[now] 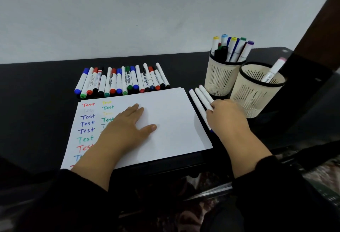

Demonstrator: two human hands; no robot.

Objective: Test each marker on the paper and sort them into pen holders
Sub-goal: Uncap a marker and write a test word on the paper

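A white paper (171,114) lies on the black table, with coloured "Test" words down its left side. My left hand (127,123) rests flat on it with straight fingers. Three white markers (199,96) lie side by side just right of the paper. My right hand (226,114) reaches over them, its fingertips touching their near ends; the grip is hidden. A row of several capped markers (121,81) lies behind the paper. Two cream pen holders stand at the right: the far holder (220,77) is full of markers, the near holder (255,94) has one pink-capped marker (274,70).
The black table (36,94) runs to a pale wall behind. A dark post (316,29) rises at the right, beside the holders. The table's front edge lies just below the paper.
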